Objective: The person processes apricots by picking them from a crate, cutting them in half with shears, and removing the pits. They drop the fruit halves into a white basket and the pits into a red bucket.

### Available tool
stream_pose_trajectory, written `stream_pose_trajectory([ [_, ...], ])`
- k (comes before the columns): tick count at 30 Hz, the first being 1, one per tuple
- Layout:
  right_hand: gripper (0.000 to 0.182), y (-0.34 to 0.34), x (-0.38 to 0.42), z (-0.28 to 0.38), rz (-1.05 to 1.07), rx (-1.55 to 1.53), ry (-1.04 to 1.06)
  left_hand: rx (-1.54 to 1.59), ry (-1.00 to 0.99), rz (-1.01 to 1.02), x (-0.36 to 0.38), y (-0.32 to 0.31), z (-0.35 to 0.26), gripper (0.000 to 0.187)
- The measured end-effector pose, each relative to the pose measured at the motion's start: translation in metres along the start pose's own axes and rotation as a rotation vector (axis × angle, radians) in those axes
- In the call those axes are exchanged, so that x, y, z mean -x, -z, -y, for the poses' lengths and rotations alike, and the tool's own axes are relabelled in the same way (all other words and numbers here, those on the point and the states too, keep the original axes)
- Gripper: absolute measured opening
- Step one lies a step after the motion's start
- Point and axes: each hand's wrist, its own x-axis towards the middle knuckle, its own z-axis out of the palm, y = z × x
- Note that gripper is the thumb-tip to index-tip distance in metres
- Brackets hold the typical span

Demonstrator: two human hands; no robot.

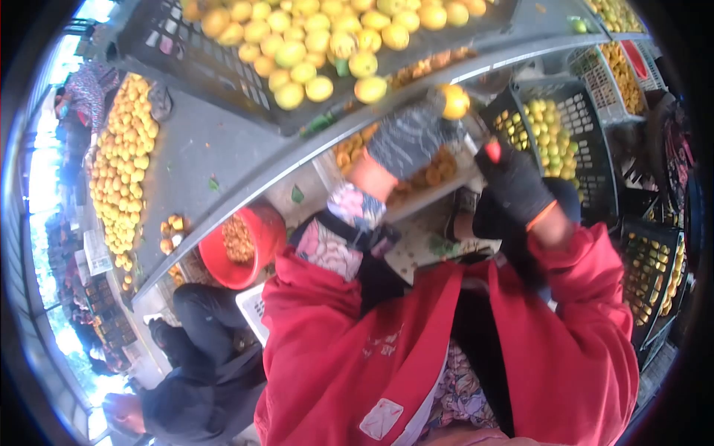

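Observation:
A grey patterned glove covers my left hand [416, 137], whose fingers are closed round a yellow-orange fruit [454, 101] at the edge of the metal table [216, 141]. My right hand [513, 175], in a dark glove with an orange cuff, is closed on a knife with a red handle [492, 152]. Its thin blade [470, 141] points up toward the fruit, and I cannot tell whether they touch. Beyond my hands, a black crate [201, 82] of yellow fruit [312, 44] rests on the table. Under my left forearm is a light tray [435, 189] with orange-brown pieces.
A red bucket [271, 230] with orange pieces stands below the table edge. Black crates [595, 141] of fruit are at the right. A pile of yellow fruit [123, 171] lies at the left. A person in dark clothes [201, 394] sits at the lower left.

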Motion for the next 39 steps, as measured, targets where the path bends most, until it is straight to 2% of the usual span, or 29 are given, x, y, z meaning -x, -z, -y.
stream_pose_trajectory([
  [1, 0.020, 0.006, -0.002, -0.007, -0.008, -0.021, 0.079, 0.171, 0.097, 0.026, -0.005, 0.003, 0.006, 0.038],
  [3, 0.030, 0.016, -0.005, -0.015, 0.115, 0.092, -0.072, 0.822, 0.209, 0.026, -0.013, 0.024, -0.005, 0.036],
  [4, 0.032, 0.020, -0.007, -0.016, 0.123, 0.104, -0.010, 1.127, 0.272, 0.001, -0.018, 0.035, -0.011, 0.035],
  [5, 0.032, 0.017, -0.007, -0.017, 0.129, 0.107, -0.011, 1.313, 0.429, 0.078, -0.020, 0.045, -0.016, 0.033],
  [8, 0.030, 0.008, -0.003, -0.019, 0.132, 0.165, 0.041, 0.666, 0.200, 0.095, -0.024, 0.051, -0.011, 0.035],
  [9, 0.029, 0.004, -0.002, -0.019, 0.127, 0.209, 0.090, 0.899, 0.278, 0.057, -0.024, 0.046, -0.013, 0.035],
  [11, 0.030, -0.015, 0.004, -0.018, 0.074, 0.140, 0.018, 1.365, 0.433, -0.025, -0.019, 0.032, -0.025, 0.034],
  [12, 0.030, -0.029, 0.008, -0.020, 0.010, 0.085, -0.018, 0.798, 0.394, 0.007, -0.019, 0.040, -0.035, 0.036],
  [15, 0.030, -0.055, 0.009, -0.017, -0.149, -0.185, -0.131, -0.060, -0.120, -0.157, -0.006, 0.003, -0.025, 0.040],
  [16, 0.028, -0.053, 0.006, -0.013, -0.127, -0.158, -0.190, -0.165, -0.071, -0.118, -0.002, -0.006, -0.021, 0.041],
  [19, 0.028, -0.038, 0.000, -0.014, -0.053, -0.137, -0.126, -0.202, -0.205, -0.043, -0.004, -0.009, -0.005, 0.038],
  [21, 0.027, -0.018, -0.002, -0.001, 0.030, -0.103, -0.193, 0.616, 0.119, -0.065, -0.003, -0.001, -0.009, 0.037],
  [22, 0.026, -0.011, -0.003, 0.004, 0.067, -0.083, -0.223, 0.824, 0.191, -0.036, -0.003, -0.002, -0.009, 0.037],
  [23, 0.024, -0.011, -0.003, -0.005, 0.074, 0.007, -0.071, 1.030, 0.273, -0.021, -0.002, -0.002, -0.009, 0.036],
  [24, 0.023, -0.010, -0.006, -0.009, 0.071, 0.100, 0.086, 1.031, 0.257, 0.031, -0.005, 0.000, -0.006, 0.035],
  [26, 0.020, 0.000, -0.005, 0.002, 0.067, -0.069, -0.112, 1.396, 0.536, 0.017, -0.019, 0.014, -0.017, 0.032],
  [27, 0.020, -0.004, -0.004, -0.006, 0.080, -0.046, -0.135, 1.045, 0.457, 0.061, -0.023, 0.024, -0.021, 0.031],
  [29, 0.019, -0.018, -0.001, -0.015, 0.044, -0.084, -0.158, 0.987, 0.441, -0.051, -0.024, 0.035, -0.041, 0.032],
  [31, 0.024, -0.026, 0.005, -0.007, 0.041, -0.143, -0.181, 0.833, 0.361, -0.098, -0.012, 0.012, -0.037, 0.034],
  [33, 0.026, -0.039, 0.010, -0.002, 0.024, -0.224, -0.191, 0.483, 0.215, -0.100, -0.007, -0.006, -0.032, 0.036],
  [35, 0.026, -0.059, 0.012, -0.006, -0.019, -0.323, -0.186, -0.060, -0.008, -0.056, -0.003, -0.019, -0.028, 0.037],
  [36, 0.026, -0.068, 0.011, -0.012, -0.047, -0.322, -0.187, 0.042, -0.028, -0.074, -0.006, -0.021, -0.028, 0.044],
  [39, 0.028, -0.072, 0.009, -0.019, -0.058, -0.299, -0.149, 0.416, 0.059, 0.005, -0.003, -0.008, -0.033, 0.047],
])
